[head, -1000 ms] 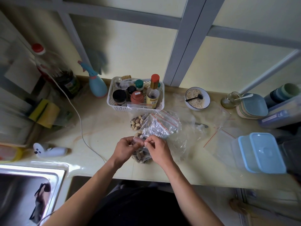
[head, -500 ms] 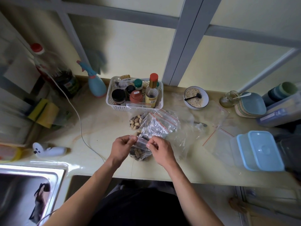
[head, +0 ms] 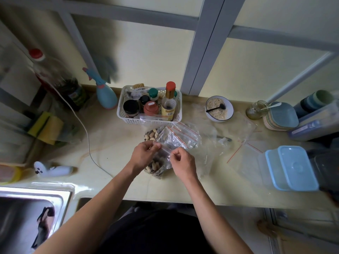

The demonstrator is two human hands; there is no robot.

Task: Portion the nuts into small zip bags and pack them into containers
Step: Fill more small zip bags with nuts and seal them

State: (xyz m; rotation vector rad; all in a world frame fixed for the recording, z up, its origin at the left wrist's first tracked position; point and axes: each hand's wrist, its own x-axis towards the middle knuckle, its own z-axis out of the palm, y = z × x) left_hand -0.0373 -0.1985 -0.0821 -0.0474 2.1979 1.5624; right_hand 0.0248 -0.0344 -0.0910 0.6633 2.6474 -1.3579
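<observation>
A small clear zip bag of nuts (head: pixel 156 166) lies on the cream counter (head: pixel 211 184) in front of me. My left hand (head: pixel 142 156) pinches the bag's top edge at the left end. My right hand (head: pixel 182 163) pinches the same top edge at the right end. Just behind the hands lies a pile of empty zip bags with red strips (head: pixel 177 138), and loose nuts (head: pixel 149 136) show at its left. Blue-lidded containers (head: pixel 289 170) stand stacked at the right.
A white basket of bottles and jars (head: pixel 126 118) stands at the back. A bowl of oats with a black spoon (head: pixel 219 109) sits to its right. A larger clear bag (head: pixel 247 154) lies near the containers. A white cable (head: pixel 88 136) crosses the left counter; a steel sink (head: pixel 31 215) is lower left.
My hands have drawn apart along the bag's top edge, the left to the left end and the right to the right end. The bag stays on the counter.
</observation>
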